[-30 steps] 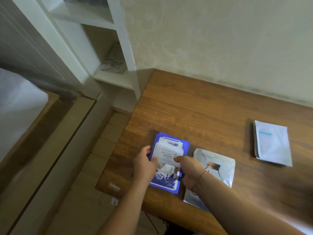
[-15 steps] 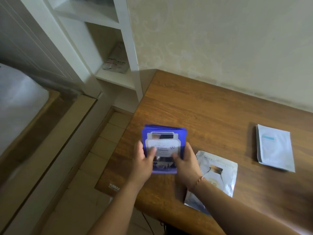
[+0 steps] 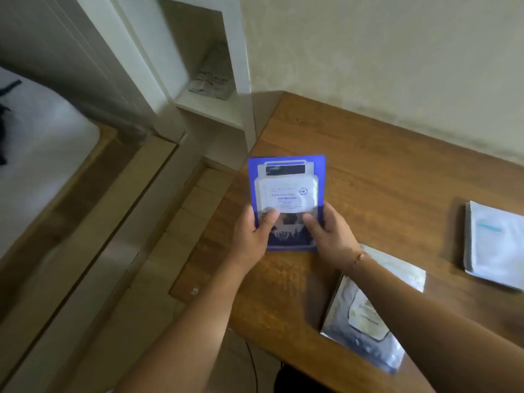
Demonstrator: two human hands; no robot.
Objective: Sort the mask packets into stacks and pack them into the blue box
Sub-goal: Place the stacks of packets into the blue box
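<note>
A stack of blue mask packets (image 3: pixel 286 191) with a white printed panel stands upright above the wooden table (image 3: pixel 382 177), near its left edge. My left hand (image 3: pixel 252 236) grips its lower left side and my right hand (image 3: pixel 331 236) grips its lower right side, thumbs on the front. A silver mask packet stack (image 3: pixel 365 321) lies flat near the table's front edge, partly under my right forearm. A white mask packet stack (image 3: pixel 496 245) with a teal mark lies at the right. No blue box is in view.
A white shelf unit (image 3: pixel 215 109) stands against the wall left of the table, with a small packet (image 3: pixel 211 80) on its shelf. A bed with white sheet (image 3: pixel 37 154) sits at the far left. Tiled floor lies below the table's left edge.
The blue packets were lying flat on the table; both hands have lifted them, stood them upright and squared them together. The view has come closer.
</note>
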